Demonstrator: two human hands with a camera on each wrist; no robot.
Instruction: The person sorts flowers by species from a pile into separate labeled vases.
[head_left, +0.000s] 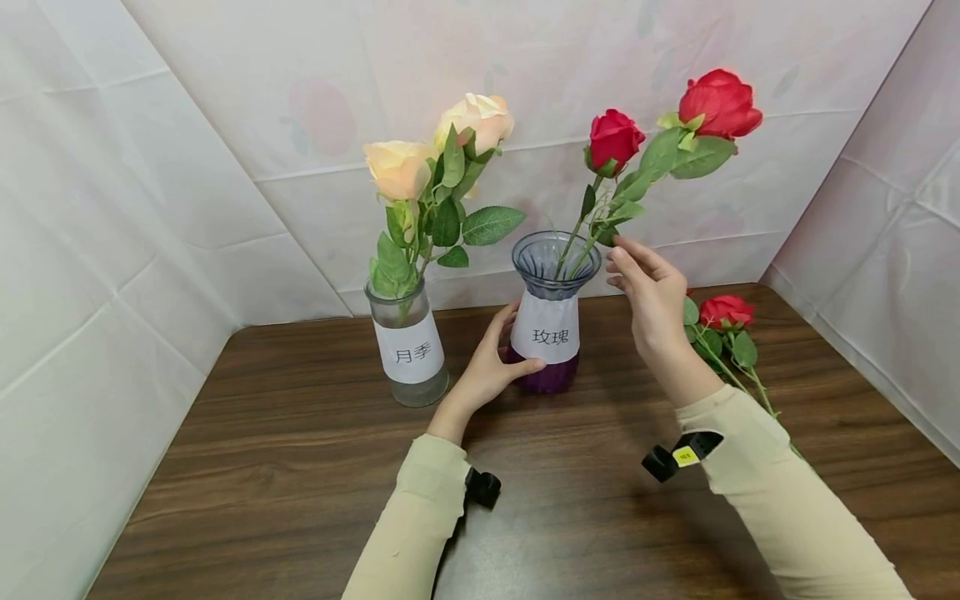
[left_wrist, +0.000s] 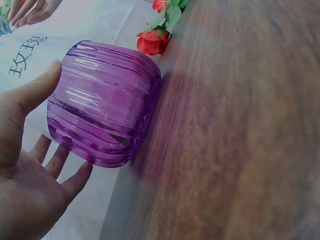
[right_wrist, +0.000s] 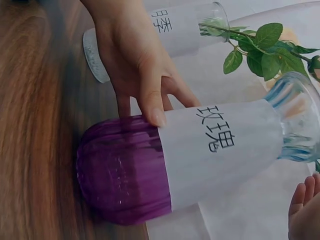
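Note:
A blue-and-purple glass vase with a white paper label stands upright on the table. Two red flowers, a smaller rose and a larger bloom, lean to the right in it. My left hand holds the vase low down from the left, thumb in front and fingers behind; in the left wrist view the thumb touches the label near the purple base. Just right of the rim, my right hand is beside the lower leaves, its fingers loosely bent. No stem shows between those fingers.
To the left stands a clear glass vase with a white label, holding cream-coloured flowers and leaves. More red flowers lie on the wooden table at the right, partly behind my right forearm. White cloth hangs behind and at both sides.

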